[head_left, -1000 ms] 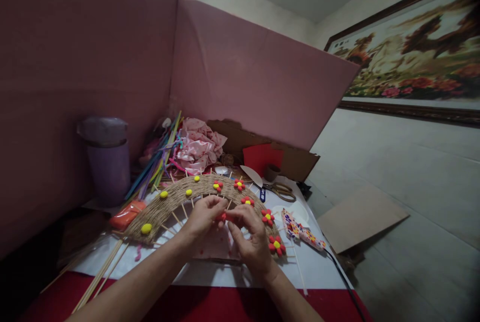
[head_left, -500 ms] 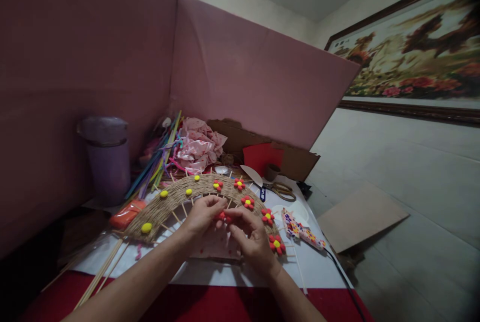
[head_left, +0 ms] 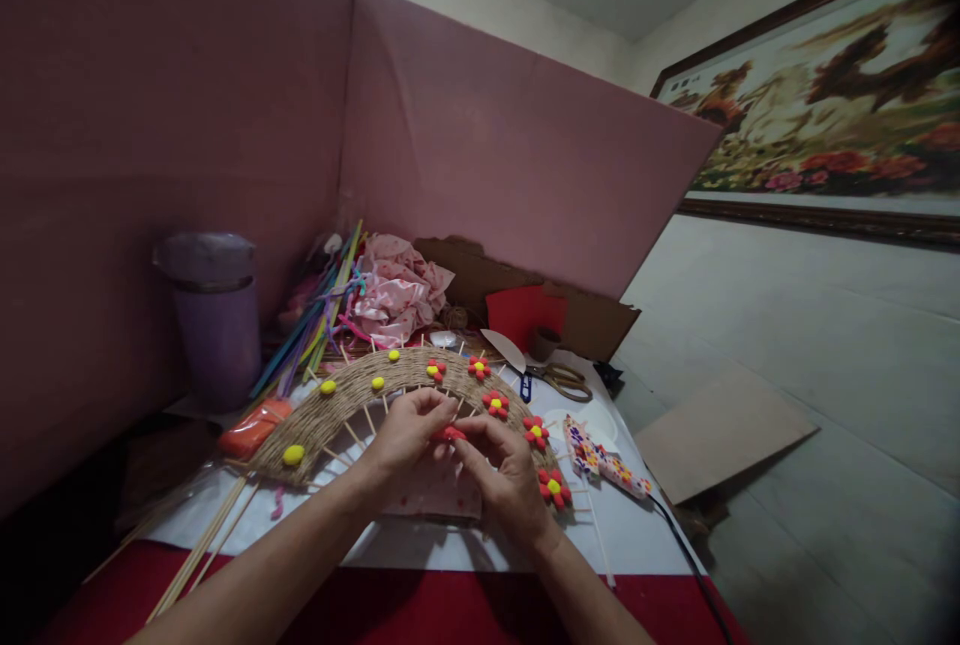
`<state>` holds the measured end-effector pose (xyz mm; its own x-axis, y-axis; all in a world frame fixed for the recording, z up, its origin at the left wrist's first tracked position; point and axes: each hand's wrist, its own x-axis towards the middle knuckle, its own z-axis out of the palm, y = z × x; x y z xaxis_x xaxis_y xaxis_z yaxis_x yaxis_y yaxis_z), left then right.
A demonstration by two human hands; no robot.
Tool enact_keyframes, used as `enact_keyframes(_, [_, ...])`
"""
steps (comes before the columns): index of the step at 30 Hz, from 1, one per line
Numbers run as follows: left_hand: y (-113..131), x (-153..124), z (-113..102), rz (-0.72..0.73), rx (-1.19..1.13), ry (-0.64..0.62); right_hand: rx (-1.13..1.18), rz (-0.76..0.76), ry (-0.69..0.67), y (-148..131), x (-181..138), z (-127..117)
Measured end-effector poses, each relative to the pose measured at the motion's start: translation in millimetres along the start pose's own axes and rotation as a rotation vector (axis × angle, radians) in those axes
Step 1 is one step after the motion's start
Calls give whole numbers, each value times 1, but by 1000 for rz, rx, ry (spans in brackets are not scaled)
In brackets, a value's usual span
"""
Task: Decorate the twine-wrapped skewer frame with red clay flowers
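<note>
Between my fingertips is a small lump of red modelling clay point(head_left: 448, 434). My left hand point(head_left: 409, 433) pinches it from the left and my right hand point(head_left: 504, 470) from the right, both with fingers closed. Just behind them arches a woven twine fan shape point(head_left: 409, 370) on thin sticks. Red clay flowers with yellow centres, such as this flower point(head_left: 554, 488), sit along its right side. Plain yellow clay discs, one of them this disc point(head_left: 293, 455), dot the left side. The flower point(head_left: 436, 371) near the top has petals on only part of its edge.
At the left stand a purple bin point(head_left: 217, 325) and an orange clay packet point(head_left: 255, 428). Crumpled pink paper point(head_left: 401, 290) and pipe cleaners point(head_left: 330, 310) lie behind. Scissors point(head_left: 562, 380), a patterned glue gun point(head_left: 607, 460) with a cord, and loose sticks point(head_left: 202, 550) lie around the fan.
My right fingers have drawn in a little around the red clay, which now looks more gathered into one piece. The fan and its flowers have stayed in place.
</note>
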<state>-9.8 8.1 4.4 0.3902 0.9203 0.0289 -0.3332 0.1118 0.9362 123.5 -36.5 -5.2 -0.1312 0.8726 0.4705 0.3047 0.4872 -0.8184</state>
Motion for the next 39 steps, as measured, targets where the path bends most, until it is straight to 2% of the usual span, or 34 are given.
enact_keyframes(8, [-1, 3, 1, 31, 126, -16, -245, -80, 59, 3, -1, 0])
enact_keyframes(13, [-2, 2, 0, 16, 171, -11, -325, -157, 62, 4, -2, -1])
enact_keyframes(16, [-2, 0, 0, 10, 207, -66, -332, -135, 119, 8, -2, 0])
enact_keyframes(19, [-3, 0, 0, 24, 201, -64, -123, 29, 124, 8, -1, -1])
enact_keyframes(22, [-1, 3, -1, 30, 133, 27, 400, 304, -1, 3, 2, -2])
enact_keyframes(25, [3, 5, -4, 10, 40, 60, 743, 415, -37, -1, 5, -3])
enact_keyframes(28, [9, 3, -3, 26, 40, 34, 754, 382, 56, 1, 7, -3])
enact_keyframes(32, [8, -1, 1, -31, 146, -22, 581, 263, 182, 4, 7, -1])
enact_keyframes(34, [4, -2, 2, -37, 141, -60, 495, 220, 199, 3, 7, 0])
enact_keyframes(39, [-3, 1, -1, -6, -93, -164, 434, 160, 151, 0, 5, 2])
